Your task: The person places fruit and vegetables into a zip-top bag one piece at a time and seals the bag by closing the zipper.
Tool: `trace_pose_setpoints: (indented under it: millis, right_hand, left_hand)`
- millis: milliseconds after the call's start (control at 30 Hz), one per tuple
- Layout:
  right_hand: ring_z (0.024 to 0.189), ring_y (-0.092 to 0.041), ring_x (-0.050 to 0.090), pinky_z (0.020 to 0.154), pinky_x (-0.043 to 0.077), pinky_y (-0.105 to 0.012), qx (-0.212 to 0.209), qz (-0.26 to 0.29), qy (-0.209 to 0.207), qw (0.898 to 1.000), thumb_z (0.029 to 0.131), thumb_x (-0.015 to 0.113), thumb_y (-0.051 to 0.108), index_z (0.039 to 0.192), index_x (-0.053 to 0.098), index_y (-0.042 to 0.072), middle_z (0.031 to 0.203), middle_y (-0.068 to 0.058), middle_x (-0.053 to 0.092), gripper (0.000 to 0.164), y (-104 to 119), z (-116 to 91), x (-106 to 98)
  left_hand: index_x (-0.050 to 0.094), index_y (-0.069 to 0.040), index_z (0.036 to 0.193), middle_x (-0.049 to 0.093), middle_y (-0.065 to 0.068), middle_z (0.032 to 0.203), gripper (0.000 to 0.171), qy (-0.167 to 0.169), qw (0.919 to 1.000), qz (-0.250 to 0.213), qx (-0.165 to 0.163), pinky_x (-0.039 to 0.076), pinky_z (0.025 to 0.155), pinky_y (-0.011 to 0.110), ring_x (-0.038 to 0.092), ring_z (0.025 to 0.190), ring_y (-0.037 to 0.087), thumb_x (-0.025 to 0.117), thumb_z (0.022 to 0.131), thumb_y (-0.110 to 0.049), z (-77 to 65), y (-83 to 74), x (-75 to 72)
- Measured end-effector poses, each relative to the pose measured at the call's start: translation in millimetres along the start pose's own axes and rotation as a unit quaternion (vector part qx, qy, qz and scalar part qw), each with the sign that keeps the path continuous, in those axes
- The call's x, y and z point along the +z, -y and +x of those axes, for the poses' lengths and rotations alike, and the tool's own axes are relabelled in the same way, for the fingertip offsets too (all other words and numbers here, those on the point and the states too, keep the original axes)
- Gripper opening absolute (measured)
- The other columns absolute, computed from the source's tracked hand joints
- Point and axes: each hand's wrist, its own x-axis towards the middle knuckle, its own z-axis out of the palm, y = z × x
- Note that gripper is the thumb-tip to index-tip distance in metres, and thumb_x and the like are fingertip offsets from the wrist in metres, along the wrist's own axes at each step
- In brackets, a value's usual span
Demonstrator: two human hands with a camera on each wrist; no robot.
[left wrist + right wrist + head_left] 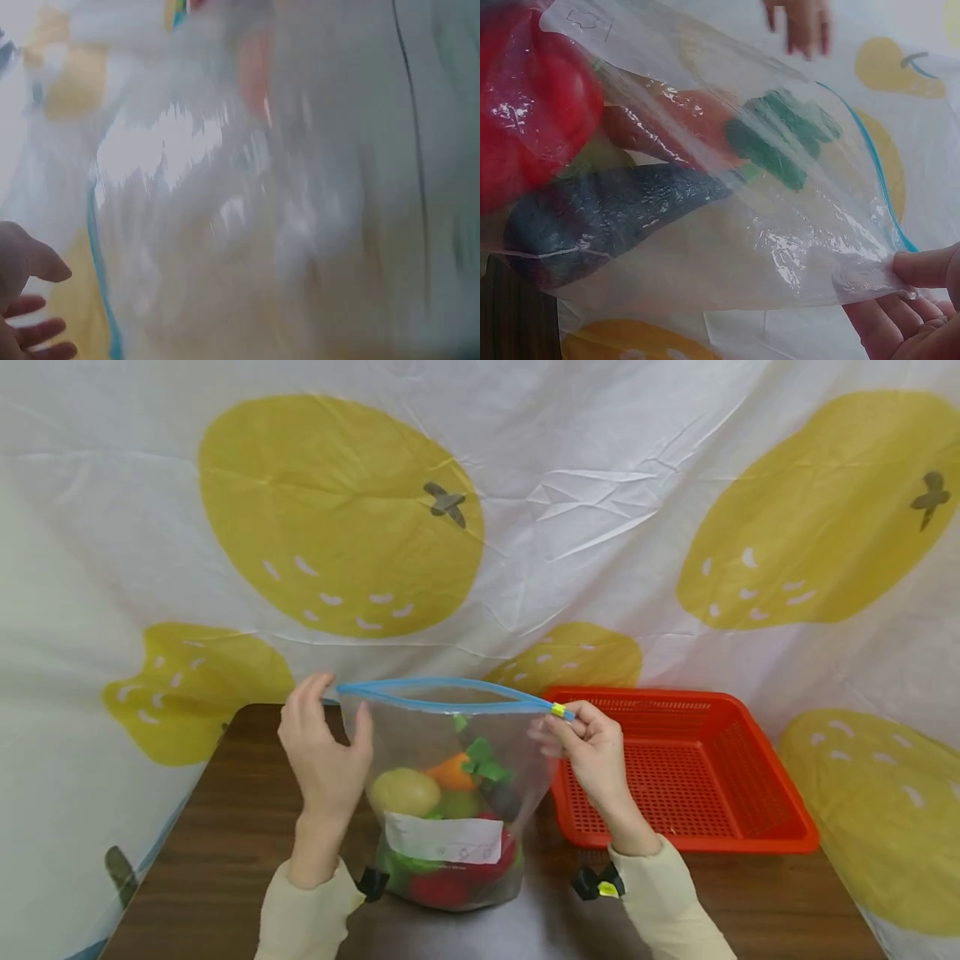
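A clear zip bag (442, 752) with a blue zip edge stands upright on the table, its mouth gaping in the middle. Through the film show a red bell pepper (536, 112), a dark eggplant (622, 217), an orange carrot (452, 772) with green leaves and a yellowish potato-like piece (405, 793). My right hand (596, 756) pinches the bag's top right corner beside the yellow slider (558, 710). At the top left corner my left hand (326, 760) has its fingers spread; in the left wrist view its fingers (41, 330) are apart from the blue edge.
A red perforated plastic basket (750, 843) stands on the right of the brown wooden table (217, 860), just behind my right hand. A white cloth (570, 527) printed with yellow fruit hangs behind the table.
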Motion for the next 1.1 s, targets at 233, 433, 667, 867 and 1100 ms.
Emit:
trace_pose_setpoints:
  millis: [233, 433, 667, 867, 1100]
  right_hand:
    - [0.074, -0.014, 0.07, 0.063, 0.057, -0.031, -0.011, -0.005, 0.0, 1.0, 0.09, 0.059, -0.001, 0.094, 0.055, -0.013, 0.081, 0.004, 0.072, 0.014, 0, 3, 2]
    - [0.069, -0.011, 0.068, 0.062, 0.057, -0.028, -0.021, 0.008, 0.006, 1.0, 0.091, 0.054, -0.005, 0.096, 0.055, -0.017, 0.078, 0.005, 0.07, 0.013, -2, 1, 5]
    - [0.065, -0.007, 0.065, 0.06, 0.056, -0.025, -0.029, 0.005, 0.013, 0.999, 0.091, 0.05, -0.009, 0.093, 0.054, -0.019, 0.071, 0.007, 0.068, 0.011, -2, -2, 5]
    - [0.068, -0.01, 0.067, 0.062, 0.057, -0.028, -0.039, -0.002, 0.031, 0.999, 0.092, 0.051, -0.006, 0.088, 0.055, -0.016, 0.07, 0.006, 0.069, 0.012, 1, -5, 1]
    - [0.071, -0.013, 0.069, 0.064, 0.057, -0.031, -0.051, 0.001, 0.05, 0.997, 0.092, 0.051, -0.007, 0.086, 0.054, -0.016, 0.072, 0.004, 0.07, 0.011, 2, -6, -5]
  left_hand:
    - [0.069, -0.001, 0.091, 0.065, 0.012, 0.099, 0.017, 0.135, 0.9736, -0.044, 0.179, 0.04, 0.089, 0.048, 0.057, 0.099, 0.03, 0.071, 0.075, 0.001, 0.4, -63.0, 42.3]
    - [0.069, -0.005, 0.097, 0.066, 0.007, 0.098, 0.018, 0.238, 0.9461, 0.027, 0.218, 0.041, 0.089, 0.041, 0.058, 0.095, 0.025, 0.073, 0.081, -0.011, -6.6, -85.6, 75.6]
    - [0.071, -0.006, 0.098, 0.064, 0.005, 0.094, 0.015, 0.242, 0.9454, 0.038, 0.214, 0.04, 0.088, 0.04, 0.056, 0.092, 0.023, 0.069, 0.084, -0.01, -12.3, -94.2, 90.1]
    - [0.071, -0.009, 0.088, 0.062, 0.003, 0.088, 0.006, 0.257, 0.9418, 0.05, 0.211, 0.039, 0.09, 0.04, 0.055, 0.088, 0.022, 0.07, 0.083, -0.012, -8.3, -96.1, 91.4]
    - [0.068, -0.012, 0.086, 0.064, 0.001, 0.089, 0.005, 0.275, 0.9354, 0.058, 0.214, 0.037, 0.092, 0.041, 0.056, 0.087, 0.021, 0.069, 0.084, -0.016, -7.1, -95.1, 92.2]
